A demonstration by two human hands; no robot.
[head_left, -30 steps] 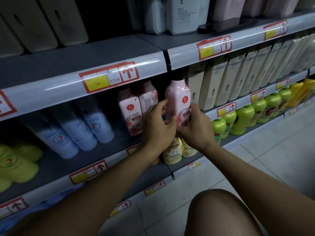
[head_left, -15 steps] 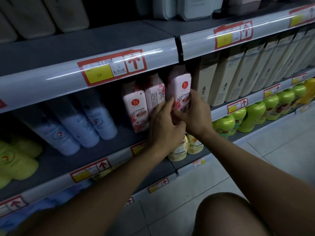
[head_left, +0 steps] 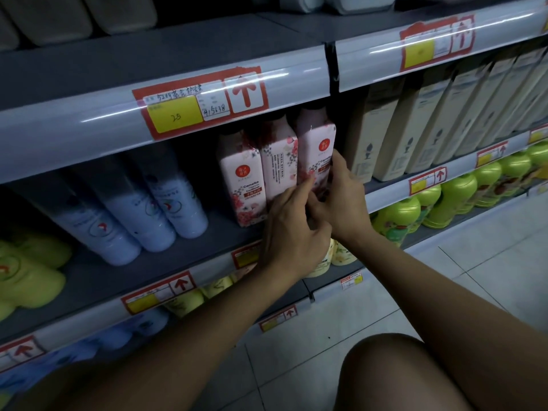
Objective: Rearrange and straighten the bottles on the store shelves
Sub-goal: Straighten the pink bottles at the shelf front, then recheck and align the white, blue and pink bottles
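Observation:
Three pink floral bottles with dark caps stand side by side on the grey middle shelf. The rightmost pink bottle faces front with its red round logo, and my right hand wraps its lower right side. My left hand presses its fingertips against the bottom of that same bottle, covering its base. The middle pink bottle shows its back label. The left pink bottle shows its front label and stands untouched.
Pale blue bottles lean left of the pink ones, yellow-green bottles further left. Beige cartons fill the shelf to the right, green bottles below them. Shelf lip with price tag hangs overhead. My knee is low.
The rightmost pink bottle went from held out in front of the shelf to standing in the row next to the other two. Both hands followed it in.

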